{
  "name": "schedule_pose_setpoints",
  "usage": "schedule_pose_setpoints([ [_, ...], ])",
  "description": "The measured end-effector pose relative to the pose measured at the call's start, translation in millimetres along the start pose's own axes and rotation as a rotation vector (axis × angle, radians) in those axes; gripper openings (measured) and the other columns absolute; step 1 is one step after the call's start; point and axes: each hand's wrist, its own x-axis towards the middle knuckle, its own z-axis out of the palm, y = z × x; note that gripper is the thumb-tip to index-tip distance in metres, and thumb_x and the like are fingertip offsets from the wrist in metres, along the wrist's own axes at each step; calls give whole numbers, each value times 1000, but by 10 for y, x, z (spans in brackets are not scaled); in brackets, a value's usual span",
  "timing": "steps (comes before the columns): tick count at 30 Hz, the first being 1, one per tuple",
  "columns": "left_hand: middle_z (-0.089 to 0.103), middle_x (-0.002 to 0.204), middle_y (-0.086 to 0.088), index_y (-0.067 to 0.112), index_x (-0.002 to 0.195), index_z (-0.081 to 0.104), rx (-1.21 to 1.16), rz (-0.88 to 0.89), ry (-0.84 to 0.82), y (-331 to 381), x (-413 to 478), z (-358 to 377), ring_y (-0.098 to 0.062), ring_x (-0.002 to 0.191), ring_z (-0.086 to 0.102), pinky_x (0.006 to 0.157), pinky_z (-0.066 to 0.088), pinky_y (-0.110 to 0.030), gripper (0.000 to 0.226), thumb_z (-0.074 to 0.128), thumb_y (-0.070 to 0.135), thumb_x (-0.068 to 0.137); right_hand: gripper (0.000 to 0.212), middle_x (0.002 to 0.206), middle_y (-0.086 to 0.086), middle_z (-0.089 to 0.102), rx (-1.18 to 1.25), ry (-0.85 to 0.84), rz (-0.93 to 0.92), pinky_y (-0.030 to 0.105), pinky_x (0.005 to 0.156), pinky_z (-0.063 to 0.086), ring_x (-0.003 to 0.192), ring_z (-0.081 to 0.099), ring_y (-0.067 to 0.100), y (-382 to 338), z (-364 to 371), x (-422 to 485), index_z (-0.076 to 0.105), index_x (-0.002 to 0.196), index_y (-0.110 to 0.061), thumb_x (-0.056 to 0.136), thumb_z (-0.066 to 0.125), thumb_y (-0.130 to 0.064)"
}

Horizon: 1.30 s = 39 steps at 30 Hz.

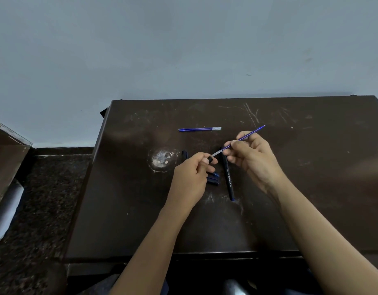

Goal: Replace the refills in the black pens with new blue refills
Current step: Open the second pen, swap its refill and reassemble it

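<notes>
Thumb and forefinger of the right hand (253, 159) pinch a blue refill (254, 132) near its middle, its clear end slanting down-left to meet the black pen barrel (210, 160) gripped in the curled fingers of the left hand (190, 179). A black Octane pen (229, 177) lies just right, a black cap (184, 155) left, and two spare blue refills (199, 129) lie farther off on the dark brown table (311, 188)

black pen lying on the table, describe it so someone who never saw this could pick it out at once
On the dark brown table, look just left of the right hand. The black pen lies flat there, running front to back. Unlike the thin blue refills farther back, it has a thick black barrel with white lettering.
</notes>
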Motion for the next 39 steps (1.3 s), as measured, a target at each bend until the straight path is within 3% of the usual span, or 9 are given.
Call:
schedule_pose_setpoints([
  [9,69,89,5,19,105,65,15,19,6,-34,17,8,-4,76,58,74,47,-20,27,39,20,101,12,80,9,71,-141,-125,-41,20,60,51,67,65,13,57,13,-1,53,94,-9,89,56,2],
  [13,65,81,10,19,110,63,58,32,13,-65,36,26,1,69,55,65,39,-11,25,39,21,101,10,78,2,68,-341,-254,-62,22,67,52,72,63,11,93,37,-10,64,93,-7,84,66,-3],
  [16,61,74,11,25,101,61,41,49,110,-78,60,-8,4,64,54,59,39,-5,22,39,21,100,18,84,5,67,-544,-139,-62,28,78,53,75,60,16,182,37,15,67,98,-9,81,69,-5],
  [20,61,76,10,26,105,58,11,31,183,-87,85,-39,4,65,55,60,38,1,21,40,18,99,15,78,-3,68,-1040,-11,-201,15,70,49,67,58,8,290,30,0,70,95,-13,79,71,-14],
  [25,59,86,8,32,112,54,-24,73,136,-60,64,-40,7,67,55,61,39,-1,32,40,7,96,22,99,3,67,-1282,-83,-168,42,82,54,92,64,22,427,130,-52,66,107,-19,85,64,-19],
  [28,56,79,12,34,119,55,-14,87,125,-62,58,-64,10,67,54,59,40,-3,40,38,6,96,24,108,6,63,-1368,-85,-141,45,83,53,98,61,26,475,113,-57,64,111,-17,87,59,-18],
  [32,58,79,10,31,114,58,-4,77,130,-74,63,-71,6,67,53,58,38,-6,37,37,7,96,20,97,7,65,-1243,-17,-216,39,80,52,88,62,23,459,98,-39,66,103,-13,84,59,-14],
  [34,60,79,9,30,107,59,-3,56,122,-87,62,-67,3,67,54,56,38,-7,33,38,8,96,14,81,6,66,-983,70,-258,26,69,50,71,59,16,394,121,-30,67,92,-14,81,59,-10],
  [39,64,83,3,25,103,62,32,24,100,-96,64,-67,-3,58,49,51,35,-9,28,38,11,98,27,63,6,50,-424,157,-125,24,51,40,55,43,9,225,78,67,67,81,-11,87,42,-5],
])
